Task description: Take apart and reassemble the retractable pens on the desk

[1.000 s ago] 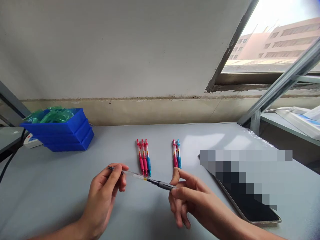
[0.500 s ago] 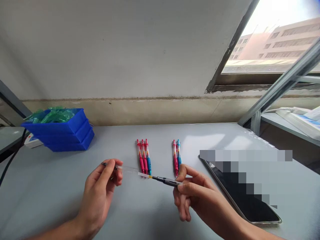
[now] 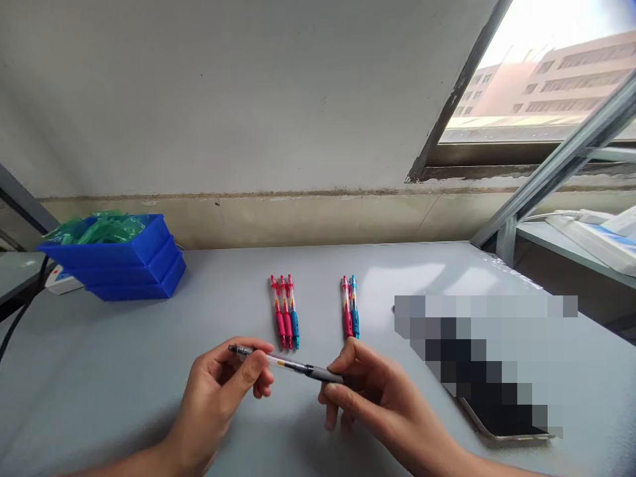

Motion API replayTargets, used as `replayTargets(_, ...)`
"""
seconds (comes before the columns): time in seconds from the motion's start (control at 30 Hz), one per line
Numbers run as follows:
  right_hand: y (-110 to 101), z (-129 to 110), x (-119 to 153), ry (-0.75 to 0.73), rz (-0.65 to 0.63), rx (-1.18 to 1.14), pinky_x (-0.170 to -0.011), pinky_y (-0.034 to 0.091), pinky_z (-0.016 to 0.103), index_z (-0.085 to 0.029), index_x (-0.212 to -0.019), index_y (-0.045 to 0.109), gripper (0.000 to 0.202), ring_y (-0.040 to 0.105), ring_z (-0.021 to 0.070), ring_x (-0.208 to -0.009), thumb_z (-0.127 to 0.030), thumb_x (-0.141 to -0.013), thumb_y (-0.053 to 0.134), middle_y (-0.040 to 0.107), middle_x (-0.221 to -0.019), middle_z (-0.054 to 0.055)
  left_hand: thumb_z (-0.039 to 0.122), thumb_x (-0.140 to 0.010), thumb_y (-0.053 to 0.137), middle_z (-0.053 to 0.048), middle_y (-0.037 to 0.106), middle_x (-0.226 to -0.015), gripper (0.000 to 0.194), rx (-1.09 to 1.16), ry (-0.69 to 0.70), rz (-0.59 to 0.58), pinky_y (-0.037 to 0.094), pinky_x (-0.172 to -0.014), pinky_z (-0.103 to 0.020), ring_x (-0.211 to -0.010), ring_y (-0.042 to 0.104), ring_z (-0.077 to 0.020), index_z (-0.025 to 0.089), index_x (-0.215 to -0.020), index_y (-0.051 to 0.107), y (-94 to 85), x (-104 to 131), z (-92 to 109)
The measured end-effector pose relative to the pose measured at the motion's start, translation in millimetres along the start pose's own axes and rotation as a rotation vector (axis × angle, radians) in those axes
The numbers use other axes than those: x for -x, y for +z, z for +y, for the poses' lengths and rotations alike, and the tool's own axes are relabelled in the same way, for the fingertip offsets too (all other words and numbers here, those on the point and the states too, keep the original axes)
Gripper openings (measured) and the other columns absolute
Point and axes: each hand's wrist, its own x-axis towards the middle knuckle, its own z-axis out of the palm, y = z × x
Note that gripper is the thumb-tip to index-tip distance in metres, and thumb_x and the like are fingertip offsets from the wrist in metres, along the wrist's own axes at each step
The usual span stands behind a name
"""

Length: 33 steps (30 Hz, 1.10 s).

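Both hands (image 3: 216, 387) (image 3: 380, 391) in pinches on pen (image 3: 294, 366)

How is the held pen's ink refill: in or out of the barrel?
In. The refill shows through the clear barrel; whether the grey grip is screwed tight, I cannot tell.

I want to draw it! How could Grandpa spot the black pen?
Find the gray table, then the left hand and right hand above its near side. Between them, held at a slant, is the black pen. Its black-and-gray ends set it apart from the red and blue pens lying beyond.
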Motion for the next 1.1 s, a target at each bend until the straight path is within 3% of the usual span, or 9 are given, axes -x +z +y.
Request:
replayTargets(0.23, -5.0, 6.1, 0.2, 0.166, -0.073, 0.184, -0.037, 0.024, 0.020, -0.017, -0.066, 0.050, 0.052, 0.030, 0.0057, -0.036, -0.062, -0.086, 0.034, 0.037, -0.042, -0.007, 0.041, -0.068, 0.071, 0.001, 0.063, -0.055, 0.023, -0.030, 0.025, -0.088, 0.043, -0.055, -0.023, -0.053, 0.054, -0.0107, 0.019, -0.076, 0.072, -3.6, -0.9, -2.2)
replayTargets(0.3, -5.3, 5.4, 2.5, 0.116, -0.068, 0.235, -0.042, 0.027, 0.021, -0.015, -0.078, 0.055, 0.052, 0.033, 0.0078, -0.044, -0.060, -0.087, 0.032, 0.038, -0.049, -0.006, 0.041, -0.069, 0.070, 0.001, 0.062, -0.055, 0.023, -0.024, 0.039, -0.082, 0.043, -0.055, -0.023, -0.053, 0.054, -0.0105, 0.019, -0.075, 0.072, -3.4, -0.2, -1.7)
replayTargets(0.4, -5.0, 3.3, 4.8, 0.011, -0.045, 0.228, -0.049, 0.030, 0.021, -0.020, -0.095, 0.044, 0.038, 0.036, 0.0095, -0.053, -0.057, -0.086, 0.043, 0.043, -0.060, -0.006, 0.041, -0.069, 0.070, 0.001, 0.062, -0.056, 0.022, -0.010, 0.043, -0.031, 0.043, -0.056, -0.023, -0.054, 0.053, -0.0107, 0.020, -0.075, 0.072, -2.7, -0.2, -0.6)
replayTargets(0.6, -5.5, 0.6, 0.1, 0.098, -0.094, 0.220, -0.043, 0.028, 0.022, -0.018, -0.065, 0.046, 0.049, 0.036, 0.0083, -0.045, -0.059, -0.088, 0.031, 0.042, -0.050, -0.005, 0.042, -0.066, 0.072, 0.001, 0.061, -0.055, 0.025, 0.010, 0.000, -0.033, 0.042, -0.056, -0.024, -0.054, 0.053, -0.0115, 0.019, -0.074, 0.072, -0.3, -1.8, 2.7)
replayTargets(0.73, -5.2, 1.9, -1.8, 0.031, -0.037, 0.168, -0.043, 0.028, 0.019, -0.019, -0.088, 0.045, 0.034, 0.038, 0.0077, -0.048, -0.052, -0.083, 0.051, 0.045, -0.056, -0.007, 0.042, -0.064, 0.074, 0.001, 0.061, -0.054, 0.026, 0.020, -0.008, 0.006, 0.041, -0.056, -0.025, -0.054, 0.052, -0.0118, 0.018, -0.072, 0.072, 1.7, -2.2, 4.1)
replayTargets(0.8, -5.3, 2.8, -1.6, -0.004, -0.009, 0.157, -0.041, 0.028, 0.018, -0.021, -0.082, 0.042, 0.032, 0.038, 0.0063, -0.045, -0.050, -0.082, 0.054, 0.047, -0.057, -0.007, 0.042, -0.063, 0.074, 0.001, 0.061, -0.054, 0.026, 0.023, -0.015, 0.010, 0.042, -0.056, -0.025, -0.054, 0.052, -0.0118, 0.018, -0.073, 0.072, 2.1, -2.3, 4.3)
replayTargets(0.9, -5.6, 2.7, -1.4, 0.110, -0.070, 0.134, -0.036, 0.026, 0.018, -0.018, -0.069, 0.045, 0.045, 0.036, 0.0051, -0.035, -0.059, -0.086, 0.039, 0.047, -0.048, -0.005, 0.043, -0.064, 0.073, 0.001, 0.060, -0.055, 0.026, 0.031, -0.015, -0.017, 0.042, -0.056, -0.025, -0.053, 0.052, -0.0115, 0.018, -0.073, 0.072, 1.8, -1.8, 3.8)
replayTargets(0.97, -5.6, 1.3, -1.2, 0.168, -0.093, 0.140, -0.036, 0.027, 0.019, -0.015, -0.071, 0.052, 0.052, 0.037, 0.0057, -0.035, -0.062, -0.086, 0.034, 0.047, -0.046, -0.004, 0.042, -0.065, 0.072, 0.001, 0.060, -0.054, 0.026, 0.030, -0.008, -0.029, 0.041, -0.056, -0.025, -0.053, 0.052, -0.0114, 0.018, -0.073, 0.071, 1.2, -1.3, 3.3)
replayTargets(1.1, -5.6, -1.5, 0.1, 0.033, 0.006, 0.221, -0.039, 0.031, 0.018, -0.018, -0.087, 0.050, 0.035, 0.042, 0.0067, -0.043, -0.052, -0.080, 0.056, 0.052, -0.061, -0.003, 0.042, -0.066, 0.072, 0.001, 0.060, -0.056, 0.025, 0.027, -0.001, -0.010, 0.041, -0.057, -0.025, -0.055, 0.052, -0.0115, 0.018, -0.074, 0.071, 0.5, -1.6, 2.8)
